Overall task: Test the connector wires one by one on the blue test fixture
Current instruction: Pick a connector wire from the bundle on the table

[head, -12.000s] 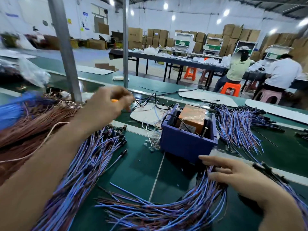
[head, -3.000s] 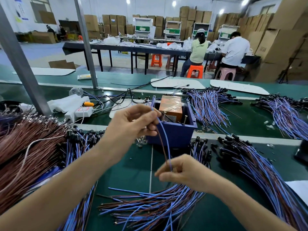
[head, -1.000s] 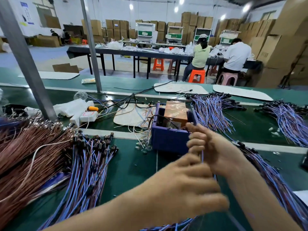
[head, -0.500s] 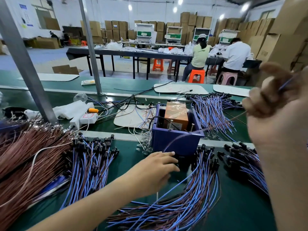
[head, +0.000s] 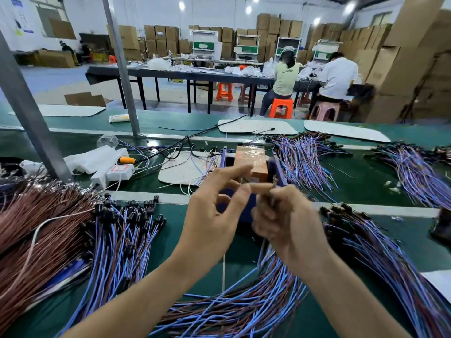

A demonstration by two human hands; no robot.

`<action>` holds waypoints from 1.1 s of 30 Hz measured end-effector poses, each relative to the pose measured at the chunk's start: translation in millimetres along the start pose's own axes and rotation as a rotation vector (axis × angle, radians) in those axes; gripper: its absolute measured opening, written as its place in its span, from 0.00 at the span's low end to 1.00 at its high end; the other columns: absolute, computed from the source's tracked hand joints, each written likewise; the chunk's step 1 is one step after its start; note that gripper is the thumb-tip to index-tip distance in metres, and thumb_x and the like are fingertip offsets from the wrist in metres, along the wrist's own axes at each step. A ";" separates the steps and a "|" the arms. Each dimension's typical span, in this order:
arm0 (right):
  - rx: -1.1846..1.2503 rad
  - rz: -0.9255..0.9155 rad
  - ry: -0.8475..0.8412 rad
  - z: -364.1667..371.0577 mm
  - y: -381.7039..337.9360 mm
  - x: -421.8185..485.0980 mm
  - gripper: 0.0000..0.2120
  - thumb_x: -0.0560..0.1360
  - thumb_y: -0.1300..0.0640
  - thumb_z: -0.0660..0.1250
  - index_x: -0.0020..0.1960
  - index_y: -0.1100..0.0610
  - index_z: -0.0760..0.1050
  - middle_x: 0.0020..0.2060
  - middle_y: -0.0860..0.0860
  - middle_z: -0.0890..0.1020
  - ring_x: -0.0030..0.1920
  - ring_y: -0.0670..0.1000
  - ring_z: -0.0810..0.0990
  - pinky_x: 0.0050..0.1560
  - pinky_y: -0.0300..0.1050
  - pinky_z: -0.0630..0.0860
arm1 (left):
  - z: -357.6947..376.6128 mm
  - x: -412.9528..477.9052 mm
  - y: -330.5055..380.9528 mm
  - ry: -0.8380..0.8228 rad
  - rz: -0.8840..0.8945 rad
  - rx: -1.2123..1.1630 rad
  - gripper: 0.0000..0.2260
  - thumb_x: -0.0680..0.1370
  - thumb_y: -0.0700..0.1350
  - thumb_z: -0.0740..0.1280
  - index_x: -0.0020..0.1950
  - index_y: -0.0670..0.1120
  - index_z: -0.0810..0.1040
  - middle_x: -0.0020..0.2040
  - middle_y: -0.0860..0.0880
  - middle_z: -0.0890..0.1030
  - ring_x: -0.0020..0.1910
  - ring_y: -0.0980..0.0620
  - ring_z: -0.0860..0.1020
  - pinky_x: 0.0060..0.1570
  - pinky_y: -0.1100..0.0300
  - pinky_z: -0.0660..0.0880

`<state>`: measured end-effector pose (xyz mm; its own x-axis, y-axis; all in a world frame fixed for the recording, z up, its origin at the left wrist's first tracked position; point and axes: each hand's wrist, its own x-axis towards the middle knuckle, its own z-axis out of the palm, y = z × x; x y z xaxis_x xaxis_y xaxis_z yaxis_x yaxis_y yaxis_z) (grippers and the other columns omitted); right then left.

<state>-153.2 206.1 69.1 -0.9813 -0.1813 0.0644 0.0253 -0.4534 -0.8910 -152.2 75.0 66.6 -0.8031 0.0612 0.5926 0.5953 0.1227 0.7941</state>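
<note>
The blue plastic box-shaped test fixture is located mid-way across the green tabletop, partly hidden behind both hands. The fingers of the right hand are clenched round the dark end of a thin connector wire, which is blurred by motion. Those of the left hand are released and spread, and a loose pile of blue and brown wires is laid nearer the person.

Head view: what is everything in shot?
blue test fixture: one, blue, behind the hands
orange box: one, orange, inside the fixture
connector wires: several heaps, blue and brown, around the fixture
brown wires: one heap, far left
power strip: one, white, left of fixture
posts: two, grey, left
seated people: two, far table
cardboard boxes: many, brown, back wall
left hand: fingers spread, before the fixture
right hand: fingers curled, blurred, beside it
</note>
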 end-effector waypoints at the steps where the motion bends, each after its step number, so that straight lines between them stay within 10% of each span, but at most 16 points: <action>1: -0.007 0.073 0.021 -2.0 11.4 0.3 0.09 0.74 0.57 0.55 0.43 0.58 0.73 0.24 0.48 0.62 0.22 0.45 0.57 0.24 0.39 0.52 | -1.4 -3.1 -3.2 -0.036 -0.034 0.040 0.11 0.76 0.44 0.64 0.58 0.55 0.77 0.49 0.56 0.82 0.43 0.61 0.79 0.40 0.66 0.76; 7: 0.073 0.241 0.165 -21.1 52.1 7.0 0.24 0.72 0.55 0.51 0.43 0.64 0.84 0.22 0.50 0.64 0.21 0.46 0.59 0.20 0.37 0.59 | -1.1 -35.3 -40.6 -0.245 -0.317 0.200 0.25 0.74 0.35 0.69 0.62 0.61 0.71 0.47 0.58 0.81 0.43 0.58 0.79 0.48 0.63 0.76; 12: 0.070 0.167 0.273 -28.6 62.3 19.7 0.22 0.80 0.58 0.49 0.50 0.66 0.80 0.24 0.51 0.69 0.23 0.46 0.64 0.26 0.39 0.65 | 9.8 -27.8 -62.7 -0.144 -0.599 -0.092 0.19 0.75 0.35 0.68 0.65 0.47 0.73 0.47 0.43 0.84 0.42 0.50 0.82 0.47 0.57 0.80; 19: -0.049 0.018 0.419 -36.5 63.3 32.4 0.08 0.81 0.64 0.58 0.46 0.60 0.74 0.28 0.53 0.81 0.25 0.46 0.72 0.29 0.37 0.72 | 21.2 6.3 -72.8 -0.112 -0.548 0.057 0.11 0.76 0.35 0.65 0.50 0.50 0.81 0.46 0.53 0.83 0.42 0.62 0.81 0.43 0.69 0.73; 26: -0.233 -0.069 0.492 -38.7 69.6 38.4 0.05 0.78 0.63 0.65 0.43 0.62 0.76 0.31 0.51 0.84 0.31 0.47 0.82 0.31 0.37 0.77 | 38.2 27.3 -85.2 -0.065 -0.579 0.071 0.04 0.75 0.42 0.69 0.45 0.44 0.84 0.40 0.47 0.84 0.42 0.51 0.82 0.51 0.54 0.78; 33: -0.285 -0.072 0.468 -42.4 70.7 42.0 0.07 0.77 0.62 0.67 0.39 0.58 0.77 0.30 0.50 0.83 0.30 0.46 0.80 0.32 0.39 0.77 | 37.4 34.0 -88.8 -0.087 -0.638 -0.042 0.04 0.76 0.39 0.68 0.42 0.45 0.81 0.35 0.50 0.80 0.31 0.60 0.76 0.30 0.73 0.70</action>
<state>-200.7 203.5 -10.3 -0.9602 0.2787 -0.0189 -0.0341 -0.1840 -0.9823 -233.2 103.2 11.2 -0.9976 0.0691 -0.0090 -0.0004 0.1223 0.9925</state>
